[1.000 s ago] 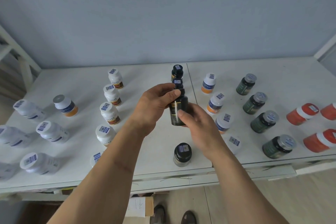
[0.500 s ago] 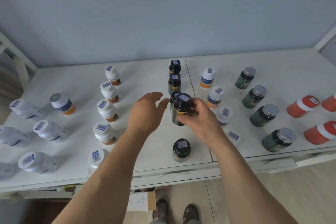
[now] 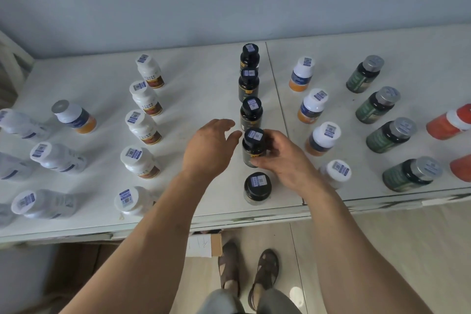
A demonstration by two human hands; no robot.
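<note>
**Right hand [image 3: 283, 160] gripping, left hand [image 3: 210, 150] hovering**

You're curling your right fingers and thumb round the black bottle [image 3: 252, 151], holding it upright in the dark row on the white table [image 3: 204, 89], between the far bottle [image 3: 251, 114] and the near bottle [image 3: 257, 186]. Your left hand is hovering just beside it, fingers relaxed and spread.

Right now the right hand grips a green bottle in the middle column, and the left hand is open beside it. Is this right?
Not quite. In the head view the right hand grips a black bottle, not a green one; it is in the middle column, and the left hand is open beside it.
</note>
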